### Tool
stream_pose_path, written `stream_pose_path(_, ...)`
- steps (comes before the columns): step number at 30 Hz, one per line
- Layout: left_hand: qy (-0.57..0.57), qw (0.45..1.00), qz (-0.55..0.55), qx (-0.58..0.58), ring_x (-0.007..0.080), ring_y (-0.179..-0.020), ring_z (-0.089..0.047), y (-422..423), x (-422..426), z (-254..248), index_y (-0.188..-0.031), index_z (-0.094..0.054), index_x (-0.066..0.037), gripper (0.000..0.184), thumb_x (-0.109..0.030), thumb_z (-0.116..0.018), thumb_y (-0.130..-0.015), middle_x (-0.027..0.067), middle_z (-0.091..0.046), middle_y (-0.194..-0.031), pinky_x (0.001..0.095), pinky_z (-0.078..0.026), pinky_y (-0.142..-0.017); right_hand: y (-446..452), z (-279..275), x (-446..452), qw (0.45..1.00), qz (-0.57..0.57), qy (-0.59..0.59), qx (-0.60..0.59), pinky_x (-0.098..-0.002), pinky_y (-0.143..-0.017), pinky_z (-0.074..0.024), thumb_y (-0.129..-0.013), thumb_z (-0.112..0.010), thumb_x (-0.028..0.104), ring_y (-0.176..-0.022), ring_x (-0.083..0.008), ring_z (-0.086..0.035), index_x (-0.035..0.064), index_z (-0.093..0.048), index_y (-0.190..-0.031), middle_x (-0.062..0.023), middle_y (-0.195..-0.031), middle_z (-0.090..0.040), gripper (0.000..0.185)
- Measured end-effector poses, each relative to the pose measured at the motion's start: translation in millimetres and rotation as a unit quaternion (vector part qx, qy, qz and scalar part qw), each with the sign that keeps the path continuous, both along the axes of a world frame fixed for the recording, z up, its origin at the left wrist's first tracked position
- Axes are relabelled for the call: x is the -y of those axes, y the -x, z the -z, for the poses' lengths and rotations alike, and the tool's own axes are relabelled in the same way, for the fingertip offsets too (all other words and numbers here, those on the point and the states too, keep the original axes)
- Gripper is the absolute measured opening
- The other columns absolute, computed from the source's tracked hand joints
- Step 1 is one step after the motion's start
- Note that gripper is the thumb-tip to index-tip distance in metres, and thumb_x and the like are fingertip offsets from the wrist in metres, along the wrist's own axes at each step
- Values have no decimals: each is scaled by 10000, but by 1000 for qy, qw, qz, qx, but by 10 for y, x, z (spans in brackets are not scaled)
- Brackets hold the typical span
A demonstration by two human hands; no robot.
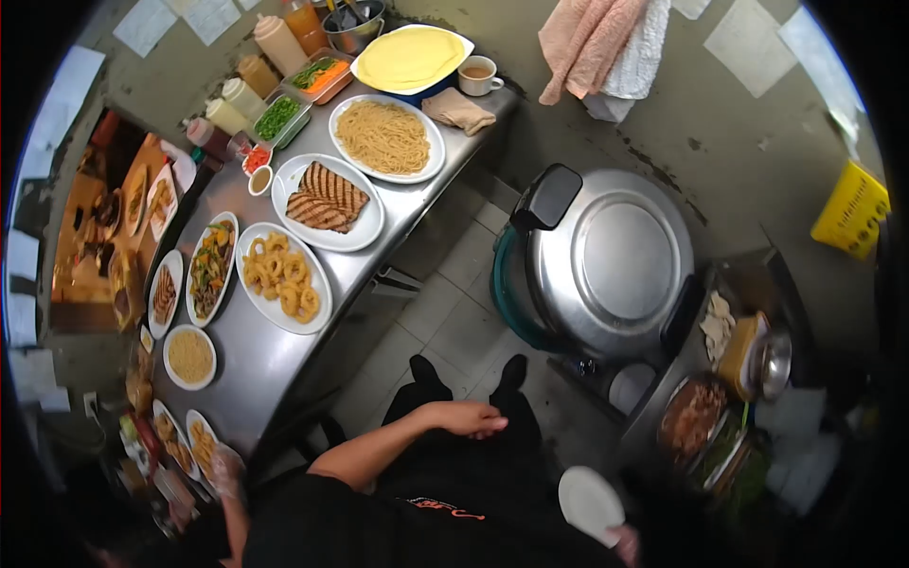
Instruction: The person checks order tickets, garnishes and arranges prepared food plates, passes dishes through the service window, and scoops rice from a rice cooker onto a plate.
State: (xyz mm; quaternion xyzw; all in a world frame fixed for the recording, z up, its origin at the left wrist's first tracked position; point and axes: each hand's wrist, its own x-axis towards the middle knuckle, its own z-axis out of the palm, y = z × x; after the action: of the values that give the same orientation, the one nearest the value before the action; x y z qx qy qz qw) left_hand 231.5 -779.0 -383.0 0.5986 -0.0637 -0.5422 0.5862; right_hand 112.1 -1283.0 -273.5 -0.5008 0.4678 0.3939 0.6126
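Note:
My left hand (464, 419) hangs over my dark trousers, its fingers curled loosely closed with nothing visible in them. At the bottom right, my right hand (625, 545) grips the edge of a bare white plate (587, 502); much of this hand is in shadow. To the left runs a steel counter (248, 364) with dishes on it. These include fried rings on an oval plate (317, 260), grilled meat slices (327, 196), noodles on a white plate (386, 139), and a stir-fry on a narrow plate (210, 265). Neither hand touches the counter.
Another person's hand (225, 470) is beside a plate of fried food (202, 443) at the lower left. A large lidded steel cooker (620, 260) stands ahead to the right. Beyond it, a side counter holds a meat bowl (693, 417). Sauce bottles (279, 45) line the back wall.

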Motion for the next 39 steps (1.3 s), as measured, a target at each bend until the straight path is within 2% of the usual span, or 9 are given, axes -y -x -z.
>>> stream_pose_path(10, 6, 775, -617, 141, 224, -1059, -636, -1245, -1280, -1390, -1286, -526, 36, 468, -368, -452, -1062, 162, -654, -1168, 376, -542, -890, -2974, -699, -3813, 785, -312, -16, 535, -378, -934, -472, -933, -639, 319, -1081, -239, -604, -39, -567, -1260, -154, -1147, -658, 491)
stream_pose_path(15, 135, 680, -681, 236, 232, -1021, -670, -2127, -1899, -2023, -1259, -520, 121, 627, -456, -361, -1071, 168, -664, -1158, 351, -540, -883, -5287, -704, -4824, 582, -143, 286, 748, -457, -819, -511, -885, -691, 378, -958, -326, -668, -12, -619, -1087, -228, -995, -683, 445)
stream_pose_path(18, 70, 607, -719, 330, 185, -888, -645, -2718, -2042, -2108, -1137, -597, 105, 614, -459, -363, -1074, 116, -681, -1024, 307, -518, -786, -5770, -851, -4886, 628, -139, 185, 742, -402, -706, -511, -896, -670, 272, -755, -296, -667, -8, -683, -965, -176, -814, -695, 289)
stream_pose_path(19, 32, 592, -717, 365, 169, -830, -611, -2901, -2044, -2142, -1066, -608, 94, 600, -456, -369, -1074, 101, -665, -946, 307, -499, -742, -5852, -894, -4827, 449, -172, 336, 810, -423, -706, -522, -886, -667, 234, -732, -358, -656, 1, -691, -953, -183, -806, -692, 244)
stream_pose_path(25, -96, 593, -628, 495, 117, -608, -444, -3713, -1615, -2397, -758, -557, 43, 556, -395, -422, -1073, 48, -512, -611, 340, -401, -564, -5454, -1479, -5086, 143, -390, 219, 883, -485, -963, -417, -870, -627, 187, -1075, -362, -587, 42, -651, -1046, -169, -1075, -656, 229)
stream_pose_path(30, 114, 588, -588, 543, 102, -582, -595, -3952, -1404, -2372, -836, -633, 15, 234, -109, -508, -990, 29, -667, -756, 268, -503, -568, -5759, -1405, -4788, 261, -370, 228, 862, -478, -918, -432, -841, -650, 167, -1034, -348, -584, 38, -628, -1060, -159, -1061, -634, 255)
stream_pose_path(34, -216, 410, -730, 503, 186, -576, -601, -3447, -1746, -2140, -782, -589, 88, 501, -358, -547, -1005, 135, -617, -615, 425, -434, -552, -5731, -1205, -4695, 243, -453, 199, 834, -419, -829, -479, -967, -561, 178, -926, -321, -576, 35, -622, -1076, -143, -965, -590, 189)
stream_pose_path(35, -145, 437, -759, 460, 157, -597, -590, -3072, -1830, -2026, -819, -600, 88, 486, -353, -541, -1015, 114, -617, -631, 404, -437, -564, -5559, -1326, -4617, 397, -425, 178, 794, -426, -828, -487, -973, -569, 173, -922, -342, -597, 28, -621, -1110, -172, -1015, -623, 205)
stream_pose_path(39, -7, 405, -870, 282, 78, -736, -574, -1209, -1785, -1681, -1089, -648, 32, 372, -297, -475, -1066, 17, -657, -874, 244, -474, -656, -5133, -1103, -4088, 306, -397, 345, 794, -451, -953, -461, -916, -652, 111, -1114, -386, -570, 10, -604, -1246, -219, -1197, -602, 349)
